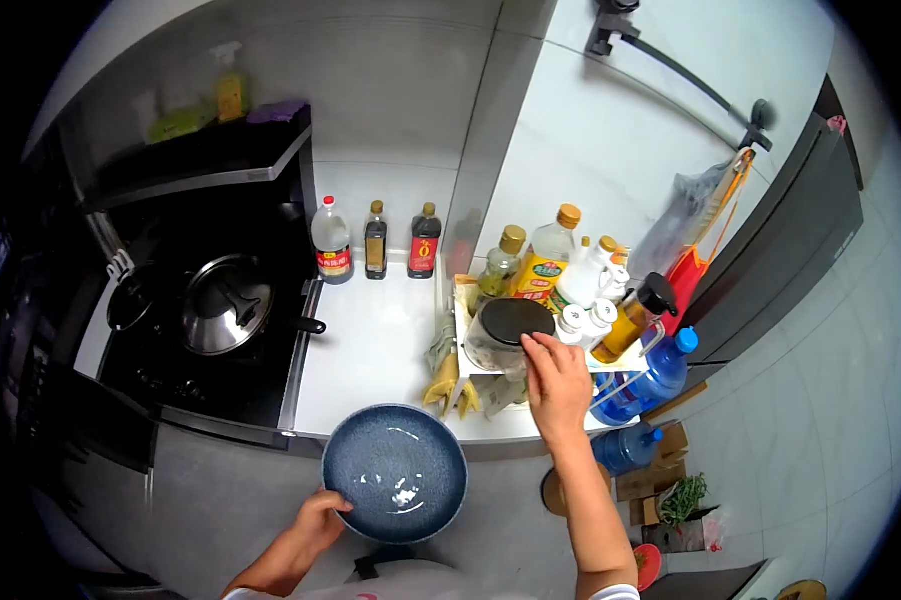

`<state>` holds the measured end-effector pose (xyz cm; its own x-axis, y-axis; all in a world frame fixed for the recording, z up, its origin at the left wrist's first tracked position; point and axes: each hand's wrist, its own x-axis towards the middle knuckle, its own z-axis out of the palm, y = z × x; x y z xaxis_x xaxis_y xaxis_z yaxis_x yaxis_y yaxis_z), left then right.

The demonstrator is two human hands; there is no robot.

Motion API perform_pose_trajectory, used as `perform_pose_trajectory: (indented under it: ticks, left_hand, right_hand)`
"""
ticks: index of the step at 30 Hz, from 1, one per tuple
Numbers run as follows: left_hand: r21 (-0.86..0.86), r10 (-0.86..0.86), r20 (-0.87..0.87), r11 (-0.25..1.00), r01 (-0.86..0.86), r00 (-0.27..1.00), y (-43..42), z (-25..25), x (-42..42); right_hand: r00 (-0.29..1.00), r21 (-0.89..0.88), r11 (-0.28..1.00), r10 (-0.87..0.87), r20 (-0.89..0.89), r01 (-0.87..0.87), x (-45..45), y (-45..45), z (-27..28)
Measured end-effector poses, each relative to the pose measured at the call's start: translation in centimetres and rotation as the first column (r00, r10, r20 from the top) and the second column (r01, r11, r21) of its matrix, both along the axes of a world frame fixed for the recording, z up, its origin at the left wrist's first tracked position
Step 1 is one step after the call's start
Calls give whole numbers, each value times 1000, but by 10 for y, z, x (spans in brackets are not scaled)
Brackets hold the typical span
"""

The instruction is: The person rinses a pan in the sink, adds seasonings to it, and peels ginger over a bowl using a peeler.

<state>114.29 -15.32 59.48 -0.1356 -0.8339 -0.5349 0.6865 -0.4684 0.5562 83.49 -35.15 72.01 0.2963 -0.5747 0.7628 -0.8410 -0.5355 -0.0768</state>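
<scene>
A blue speckled bowl (395, 472) is held by its left rim in my left hand (321, 518), with the thumb over the edge. The inside of the bowl shows only shiny reflections. My right hand (559, 385) reaches to a clear jar with a black lid (517, 321), its fingertips at the lid's right front edge. The jar stands on a white rack (461, 340) at the front left corner. Behind it are a gold-capped glass bottle (502, 262) and an oil bottle with a yellow label (549, 255).
A lidded pan (228, 305) sits on the black stove (161, 375), its handle over the counter (356, 350). Three sauce bottles line the wall. White bottles and an amber bottle (626, 325) crowd the rack's right. Blue water jugs (626, 450) stand beyond, above cardboard boxes.
</scene>
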Motion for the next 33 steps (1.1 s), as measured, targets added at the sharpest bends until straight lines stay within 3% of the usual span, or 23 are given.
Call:
perform_pose_trajectory:
  ticks: [4, 6, 9, 11, 17, 20, 23, 25, 28, 30, 32, 33]
  left_hand:
    - [31, 92, 32, 995, -93, 995, -15, 3, 17]
    - [19, 29, -30, 999, -29, 999, -22, 10, 23]
    - [21, 58, 14, 998, -58, 998, -23, 3, 27]
    - [95, 90, 59, 991, -96, 994, -26, 23, 22]
    - [102, 105, 59, 989, -110, 993, -25, 15, 23]
    - [64, 141, 22, 988, -142, 990, -21, -7, 26]
    - [81, 125, 91, 988, -133, 988, -17, -14, 28]
    - [72, 132, 108, 987, -140, 985, -21, -6, 26]
    - [33, 149, 53, 988, -151, 987, -16, -36, 36]
    - [82, 174, 113, 980, -184, 978, -14, -23, 38]
    - [92, 254, 79, 961, -261, 964, -10, -28, 44]
    - [100, 255, 57, 960, -260, 965, -13, -12, 44]
  right_hand:
    - [1000, -69, 997, 26, 2, -26, -1, -8, -5]
    - [999, -78, 996, 41, -2, -41, 1, -12, -4]
    - [999, -168, 985, 32, 6, -31, -5, -28, -6]
    - [999, -156, 988, -12, 29, 17, -10, -35, 2]
    - [999, -171, 985, -21, 30, 26, -10, -63, 16]
    - [998, -316, 947, 47, -36, -55, -13, -85, 22]
    - [989, -308, 942, 102, -106, -130, -9, -94, 38]
    - [984, -368, 914, 140, -106, -170, -5, -92, 50]
    - [977, -447, 870, 209, -51, -209, 11, -68, 69]
    - [983, -445, 879, 181, -20, -171, 29, -34, 75]
    - [973, -357, 913, 228, 40, -199, 44, -10, 51]
    - [972, -229, 953, 221, 83, -197, 53, 5, 34]
